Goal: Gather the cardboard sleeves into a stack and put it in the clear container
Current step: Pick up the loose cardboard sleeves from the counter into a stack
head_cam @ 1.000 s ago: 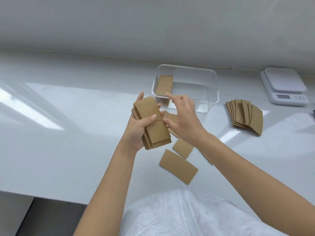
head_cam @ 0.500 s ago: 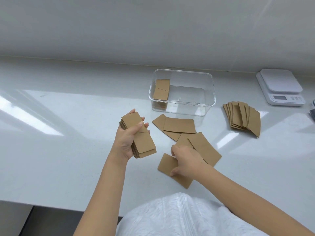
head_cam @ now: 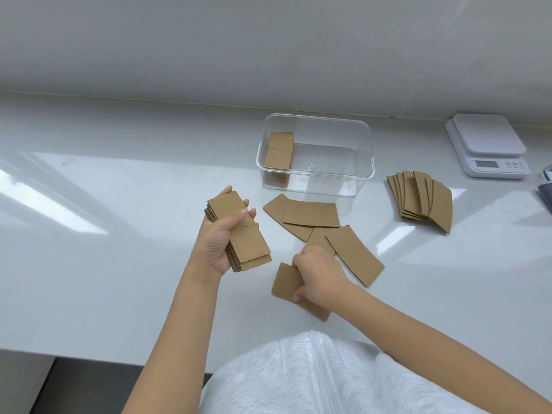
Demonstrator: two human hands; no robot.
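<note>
My left hand (head_cam: 219, 239) grips a stack of brown cardboard sleeves (head_cam: 243, 237) just above the white counter, left of centre. My right hand (head_cam: 318, 273) is closed on the edge of a single flat sleeve (head_cam: 286, 280) lying near the counter's front. Several loose sleeves (head_cam: 310, 215) lie between my hands and the clear container (head_cam: 316, 174). The container stands open at the back, with a small stack of sleeves (head_cam: 279, 153) against its left wall. A fanned pile of sleeves (head_cam: 421, 198) rests to the container's right.
A white kitchen scale (head_cam: 487, 144) stands at the back right. A dark object (head_cam: 546, 192) pokes in at the right edge. The white counter (head_cam: 104, 264) runs to a wall behind; its front edge is near my body.
My right hand came down from the held stack to the counter and closed on a single sleeve near the front. My left hand lowered the stack and moved it left.
</note>
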